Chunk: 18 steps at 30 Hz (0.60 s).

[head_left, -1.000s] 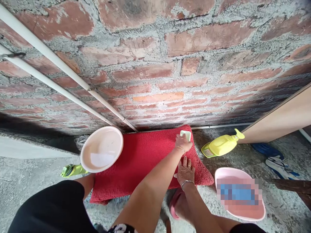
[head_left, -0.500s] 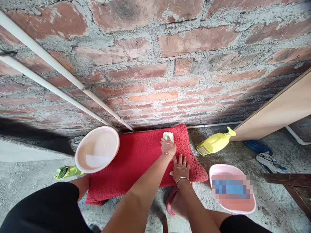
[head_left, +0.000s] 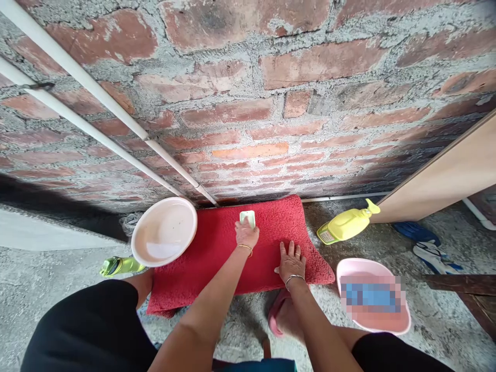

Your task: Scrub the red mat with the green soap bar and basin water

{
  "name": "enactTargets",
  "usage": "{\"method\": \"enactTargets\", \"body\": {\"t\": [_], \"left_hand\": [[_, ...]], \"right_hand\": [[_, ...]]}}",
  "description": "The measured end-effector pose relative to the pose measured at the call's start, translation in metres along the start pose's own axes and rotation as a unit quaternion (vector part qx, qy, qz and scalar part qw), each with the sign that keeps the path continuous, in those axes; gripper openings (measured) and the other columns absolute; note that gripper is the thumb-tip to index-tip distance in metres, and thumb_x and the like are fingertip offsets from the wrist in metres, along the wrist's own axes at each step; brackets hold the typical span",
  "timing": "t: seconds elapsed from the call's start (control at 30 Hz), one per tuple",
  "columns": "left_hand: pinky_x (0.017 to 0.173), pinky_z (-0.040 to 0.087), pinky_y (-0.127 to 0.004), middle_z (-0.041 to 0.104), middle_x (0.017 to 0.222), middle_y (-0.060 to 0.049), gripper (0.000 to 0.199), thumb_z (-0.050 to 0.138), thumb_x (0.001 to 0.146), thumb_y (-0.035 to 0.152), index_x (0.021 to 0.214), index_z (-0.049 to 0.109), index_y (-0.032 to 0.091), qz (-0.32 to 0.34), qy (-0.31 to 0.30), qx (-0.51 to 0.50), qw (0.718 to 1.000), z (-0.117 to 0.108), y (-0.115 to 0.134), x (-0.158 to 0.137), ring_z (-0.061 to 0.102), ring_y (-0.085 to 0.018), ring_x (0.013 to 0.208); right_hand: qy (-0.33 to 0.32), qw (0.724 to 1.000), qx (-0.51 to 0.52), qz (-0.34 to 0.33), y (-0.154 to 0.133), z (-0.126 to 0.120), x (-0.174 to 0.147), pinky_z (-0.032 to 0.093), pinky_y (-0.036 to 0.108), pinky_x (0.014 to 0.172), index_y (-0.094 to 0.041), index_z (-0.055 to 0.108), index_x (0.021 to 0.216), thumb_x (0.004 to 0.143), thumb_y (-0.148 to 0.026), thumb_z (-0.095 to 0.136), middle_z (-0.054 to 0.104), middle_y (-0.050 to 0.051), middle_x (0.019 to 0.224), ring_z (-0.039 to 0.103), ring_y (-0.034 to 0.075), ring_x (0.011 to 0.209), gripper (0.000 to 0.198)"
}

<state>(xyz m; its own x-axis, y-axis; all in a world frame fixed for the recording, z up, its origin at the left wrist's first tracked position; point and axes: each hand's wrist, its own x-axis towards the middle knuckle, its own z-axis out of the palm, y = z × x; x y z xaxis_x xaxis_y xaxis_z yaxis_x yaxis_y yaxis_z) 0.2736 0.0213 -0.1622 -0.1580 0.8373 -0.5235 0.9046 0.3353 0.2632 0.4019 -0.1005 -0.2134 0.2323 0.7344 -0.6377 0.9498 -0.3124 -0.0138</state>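
A thick red mat [head_left: 217,248] with a shaggy fold at its right end lies spread across the middle, over something low that it hides. My left hand [head_left: 247,233], with a gold bracelet at the wrist, is closed on a pale green, rounded rectangular block [head_left: 248,216]. The hand covers part of the block, so its exact kind is unclear; it rests on the mat. To the right, my right hand [head_left: 292,262] lies flat on the mat, fingers spread, holding nothing.
A pale basin [head_left: 137,227] of water stands at the mat's left end, near a green bottle [head_left: 123,266]. On the right are a yellow pump bottle [head_left: 344,226], a pink basin [head_left: 372,264] with blurred contents, and gloves [head_left: 432,257]. A brick wall [head_left: 248,113] rises behind.
My left hand has slid leftward over the mat with the pale green block, away from my right hand. My right hand stays flat near the mat's right end. The view has shifted slightly.
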Motion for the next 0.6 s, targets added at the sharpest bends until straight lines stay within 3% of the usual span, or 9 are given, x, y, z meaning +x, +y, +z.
{"method": "enactTargets", "body": {"t": [0.1, 0.17, 0.27, 0.33, 0.4, 0.47, 0.6], "left_hand": [[0.118, 0.048, -0.045, 0.051, 0.160, -0.025, 0.073, 0.054, 0.102, 0.037, 0.170, 0.040, 0.016, -0.009, 0.001, 0.010, 1.000, 0.013, -0.002, -0.007, 0.058, -0.036, 0.143], [0.120, 0.047, -0.043, 0.052, 0.159, -0.022, 0.072, 0.058, 0.099, 0.038, 0.167, 0.046, 0.019, 0.051, -0.039, 0.017, 0.998, 0.030, 0.007, -0.023, 0.058, -0.036, 0.143], [0.120, 0.048, -0.038, 0.055, 0.157, -0.013, 0.070, 0.069, 0.091, 0.039, 0.160, 0.057, 0.029, 0.192, -0.143, 0.003, 0.971, 0.048, 0.018, -0.046, 0.060, -0.031, 0.141], [0.120, 0.048, -0.037, 0.056, 0.156, -0.013, 0.072, 0.070, 0.091, 0.040, 0.160, 0.057, 0.030, 0.220, -0.142, -0.021, 0.965, 0.045, 0.014, -0.050, 0.060, -0.031, 0.141], [0.121, 0.048, -0.037, 0.058, 0.153, -0.014, 0.071, 0.068, 0.093, 0.040, 0.162, 0.055, 0.027, 0.195, -0.097, -0.037, 0.975, 0.029, -0.006, -0.044, 0.059, -0.030, 0.140], [0.121, 0.048, -0.037, 0.064, 0.146, -0.013, 0.065, 0.067, 0.095, 0.036, 0.159, 0.057, 0.026, 0.145, -0.041, -0.035, 0.988, 0.004, -0.041, -0.035, 0.061, -0.029, 0.138], [0.103, 0.057, -0.039, 0.062, 0.140, -0.020, 0.064, 0.065, 0.098, 0.035, 0.159, 0.053, 0.019, -0.037, 0.069, 0.004, 0.997, -0.036, -0.127, -0.014, 0.071, -0.030, 0.119]], "right_hand": [[0.002, 1.000, 0.001, 0.003, 0.001, 0.001, 0.001, 0.031, 0.059, 0.127, -0.032, 0.029, 0.179, 0.085, -0.048, 0.090, 0.017, 0.023, 0.186, 0.023, 0.042, 0.170, 0.113], [0.005, 1.000, 0.004, 0.004, 0.003, 0.003, 0.003, 0.029, 0.060, 0.127, -0.032, 0.030, 0.179, 0.085, -0.052, 0.089, 0.017, 0.022, 0.186, 0.023, 0.042, 0.170, 0.113], [-0.005, 1.000, 0.003, 0.001, 0.006, 0.006, 0.004, 0.028, 0.059, 0.128, -0.030, 0.040, 0.175, 0.090, -0.050, 0.083, 0.018, 0.020, 0.187, 0.020, 0.041, 0.171, 0.098], [-0.007, 1.000, -0.003, -0.001, 0.008, 0.008, 0.005, 0.028, 0.058, 0.129, -0.030, 0.041, 0.175, 0.091, -0.047, 0.080, 0.018, 0.018, 0.187, 0.020, 0.040, 0.171, 0.094], [0.004, 1.000, -0.012, 0.000, 0.008, 0.008, 0.006, 0.028, 0.059, 0.128, -0.031, 0.033, 0.178, 0.091, -0.047, 0.080, 0.018, 0.020, 0.187, 0.021, 0.040, 0.171, 0.100], [0.012, 1.000, -0.013, 0.004, 0.005, 0.005, 0.004, 0.029, 0.060, 0.127, -0.030, 0.028, 0.179, 0.091, -0.047, 0.082, 0.018, 0.022, 0.186, 0.023, 0.041, 0.171, 0.105], [0.002, 1.000, 0.014, 0.003, -0.002, -0.005, -0.007, 0.029, 0.059, 0.128, -0.030, 0.028, 0.179, 0.090, -0.044, 0.085, 0.015, 0.022, 0.186, 0.022, 0.041, 0.171, 0.107]]}}
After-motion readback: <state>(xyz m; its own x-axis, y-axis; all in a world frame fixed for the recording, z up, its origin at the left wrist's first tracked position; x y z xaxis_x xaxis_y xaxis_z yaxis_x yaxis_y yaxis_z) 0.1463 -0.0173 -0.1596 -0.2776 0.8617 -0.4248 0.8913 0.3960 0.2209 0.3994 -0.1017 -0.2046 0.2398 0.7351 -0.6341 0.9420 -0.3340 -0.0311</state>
